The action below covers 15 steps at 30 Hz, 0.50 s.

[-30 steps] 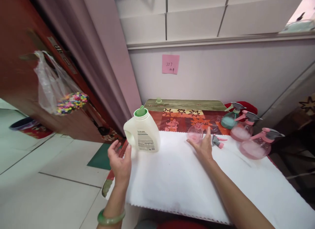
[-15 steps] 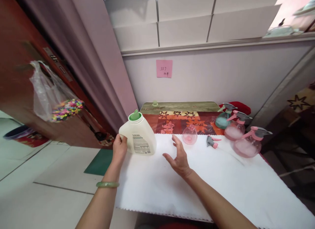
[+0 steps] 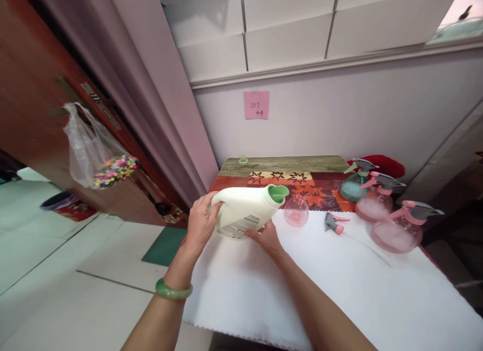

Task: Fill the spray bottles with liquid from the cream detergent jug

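Observation:
A large cream-white detergent jug [image 3: 245, 205] with a green pouring spout is tilted to the right above the table. My left hand [image 3: 204, 217] is closed round its handle. Underneath, my right hand [image 3: 267, 238] grips the jug's lower side, thumb on the front near the label; its other fingers are mostly hidden behind the jug. Just right of the spout stands a round clear pink bottle [image 3: 296, 212] without a top, with a little pink at its bottom. A grey and pink spray head [image 3: 334, 223] lies beside it, its thin tube stretching right.
Two pink spray bottles [image 3: 396, 234] and a green one [image 3: 353, 186] stand at the right. A small green cap [image 3: 243, 160] sits at the table's back. White cloth [image 3: 241, 285] covers the front. A bag of colourful pieces [image 3: 113, 170] hangs on the door.
The jug has gone from upright to tilted right, its spout now close to the pink bottle. My right hand has moved from open in the air to holding the jug's lower side.

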{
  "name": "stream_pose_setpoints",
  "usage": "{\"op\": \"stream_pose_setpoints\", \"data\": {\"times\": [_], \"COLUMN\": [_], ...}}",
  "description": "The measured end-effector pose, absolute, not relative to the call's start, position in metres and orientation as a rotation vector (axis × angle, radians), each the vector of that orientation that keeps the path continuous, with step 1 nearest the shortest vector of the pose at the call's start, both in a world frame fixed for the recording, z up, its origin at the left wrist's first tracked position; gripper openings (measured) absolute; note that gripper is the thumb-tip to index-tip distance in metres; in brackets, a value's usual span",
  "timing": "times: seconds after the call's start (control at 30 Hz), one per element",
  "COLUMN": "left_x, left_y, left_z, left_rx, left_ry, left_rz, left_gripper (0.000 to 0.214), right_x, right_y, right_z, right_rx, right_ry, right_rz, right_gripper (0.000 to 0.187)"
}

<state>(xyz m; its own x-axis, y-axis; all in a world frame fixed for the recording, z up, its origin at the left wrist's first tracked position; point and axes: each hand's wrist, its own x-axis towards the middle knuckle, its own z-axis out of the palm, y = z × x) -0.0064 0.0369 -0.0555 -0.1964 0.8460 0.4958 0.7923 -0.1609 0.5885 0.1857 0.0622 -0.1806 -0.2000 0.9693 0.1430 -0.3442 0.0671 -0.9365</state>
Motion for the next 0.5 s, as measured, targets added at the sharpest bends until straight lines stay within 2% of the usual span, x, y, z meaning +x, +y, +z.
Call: {"op": "stream_pose_setpoints", "data": {"times": [0.07, 0.13, 0.23, 0.33, 0.5], "left_x": [0.000, 0.000, -0.005, -0.009, 0.002], "left_y": [0.034, 0.029, 0.021, 0.013, -0.001], "left_z": [-0.058, -0.068, -0.095, -0.122, -0.137], "left_rx": [1.990, 1.822, 1.067, 0.833, 0.823], "left_ry": [1.951, 1.918, 1.778, 1.703, 1.436], "left_rz": [1.347, 1.531, 1.868, 1.787, 1.612], "left_gripper": [0.043, 0.066, 0.101, 0.093, 0.088], "right_x": [0.189, 0.192, 0.194, 0.196, 0.198], "right_y": [0.065, 0.067, 0.072, 0.075, 0.068], "right_z": [-0.179, -0.179, -0.179, -0.176, -0.160], "right_rx": [-0.712, -0.661, -0.653, -0.616, -0.431], "right_ry": [-1.102, -1.073, -1.048, -0.997, -0.894], "right_rz": [1.480, 1.497, 1.485, 1.507, 1.621], "right_gripper": [0.063, 0.059, 0.059, 0.061, 0.067]}}
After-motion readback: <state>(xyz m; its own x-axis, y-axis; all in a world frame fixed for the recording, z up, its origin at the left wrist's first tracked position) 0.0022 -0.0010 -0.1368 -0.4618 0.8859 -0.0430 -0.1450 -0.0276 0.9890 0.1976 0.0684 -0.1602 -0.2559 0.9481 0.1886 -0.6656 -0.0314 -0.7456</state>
